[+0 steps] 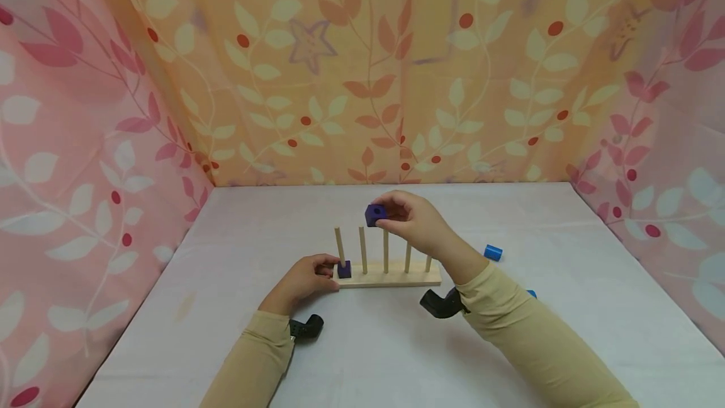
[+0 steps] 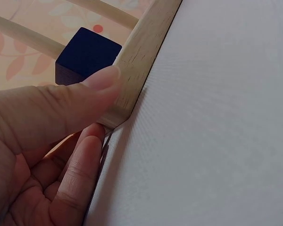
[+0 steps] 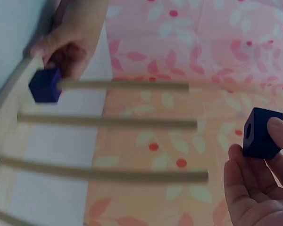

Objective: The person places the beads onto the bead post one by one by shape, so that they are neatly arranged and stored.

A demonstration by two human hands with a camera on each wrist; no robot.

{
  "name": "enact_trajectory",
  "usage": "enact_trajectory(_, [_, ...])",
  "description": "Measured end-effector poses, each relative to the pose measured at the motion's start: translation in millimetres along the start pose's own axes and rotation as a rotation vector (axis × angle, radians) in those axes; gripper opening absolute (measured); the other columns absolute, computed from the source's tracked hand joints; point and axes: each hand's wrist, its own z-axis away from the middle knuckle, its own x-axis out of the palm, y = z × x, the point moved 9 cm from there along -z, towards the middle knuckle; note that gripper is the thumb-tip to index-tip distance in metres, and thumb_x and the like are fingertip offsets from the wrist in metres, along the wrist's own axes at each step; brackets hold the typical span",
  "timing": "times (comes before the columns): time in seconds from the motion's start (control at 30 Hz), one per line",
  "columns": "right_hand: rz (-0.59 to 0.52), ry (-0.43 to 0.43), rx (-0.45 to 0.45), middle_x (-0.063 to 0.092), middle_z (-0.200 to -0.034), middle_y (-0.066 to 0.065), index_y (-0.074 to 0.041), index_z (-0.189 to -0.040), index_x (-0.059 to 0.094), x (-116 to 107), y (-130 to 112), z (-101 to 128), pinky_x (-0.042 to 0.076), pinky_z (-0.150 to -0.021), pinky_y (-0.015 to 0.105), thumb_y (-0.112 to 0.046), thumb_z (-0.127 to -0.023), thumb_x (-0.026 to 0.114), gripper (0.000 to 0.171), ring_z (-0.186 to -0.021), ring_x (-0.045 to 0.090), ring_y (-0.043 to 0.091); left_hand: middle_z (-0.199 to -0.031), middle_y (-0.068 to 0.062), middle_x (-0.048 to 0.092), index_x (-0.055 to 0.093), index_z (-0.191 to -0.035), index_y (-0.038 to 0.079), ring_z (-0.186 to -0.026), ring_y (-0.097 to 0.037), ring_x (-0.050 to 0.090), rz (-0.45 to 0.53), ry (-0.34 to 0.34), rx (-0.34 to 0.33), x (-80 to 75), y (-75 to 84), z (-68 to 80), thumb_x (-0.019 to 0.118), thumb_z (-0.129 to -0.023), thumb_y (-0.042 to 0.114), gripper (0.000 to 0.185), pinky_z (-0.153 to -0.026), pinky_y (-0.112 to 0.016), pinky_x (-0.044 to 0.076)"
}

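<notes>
So the right hand (image 1: 416,222) has a dark blue cube (image 1: 375,214) pinched between thumb and fingertips, held up in the air just above the tops of the pegs, roughly over the second and third from the left. The left hand (image 1: 306,279) grips the left end of the wooden peg rack (image 1: 391,277), thumb on top of the base. A second blue cube (image 1: 344,269) already sits at the bottom of the leftmost peg, right beside that thumb.

Plenty of bare white table (image 1: 362,357) around the rack; the patterned fabric walls are well back. A light blue cylinder (image 1: 493,252) lies off to the right, well apart.

Only the right wrist view shows the hole in the held cube facing the peg tips. The left wrist view shows the thumb pressing the base's corner; the fingers underneath are probably curled, hard to tell.
</notes>
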Motion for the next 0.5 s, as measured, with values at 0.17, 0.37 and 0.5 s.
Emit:
enact_trajectory(0.17, [-0.082, 0.023, -0.023, 0.062, -0.103, 0.011, -0.003, -0.112, 0.058, 26, -4, -8, 0.047, -0.083, 0.030, -0.004, -0.084, 0.064, 0.028, -0.092, 0.060, 0.019, -0.097, -0.001, 0.061, 0.062, -0.114, 0.015, -0.088, -0.016, 0.054, -0.003, 0.002, -0.010, 0.1, -4.0, -2.0, 0.082, -0.064, 0.014, 0.054, -0.074, -0.028, 0.044])
enact_trajectory(0.37, [-0.096, 0.087, -0.016, 0.062, -0.103, 0.009, -0.005, -0.112, 0.059, 46, -4, -16, 0.047, -0.084, 0.036, -0.006, -0.084, 0.065, 0.028, -0.096, 0.061, 0.019, -0.096, -0.001, 0.061, 0.062, -0.113, 0.017, -0.089, -0.016, 0.053, -0.005, 0.003, -0.022, -0.4, -3.8, -2.4, 0.083, -0.064, 0.014, 0.053, -0.076, -0.029, 0.043])
enact_trajectory(0.5, [-0.054, 0.146, 0.018, 0.060, -0.108, 0.005, -0.008, -0.112, 0.060, 53, 2, -19, 0.043, -0.089, 0.037, -0.009, -0.084, 0.065, 0.028, -0.105, 0.057, 0.017, -0.096, -0.001, 0.061, 0.062, -0.113, 0.018, -0.089, -0.017, 0.053, -0.019, -0.002, -0.018, -0.1, -3.2, -3.0, 0.083, -0.064, 0.016, 0.053, -0.076, -0.030, 0.042])
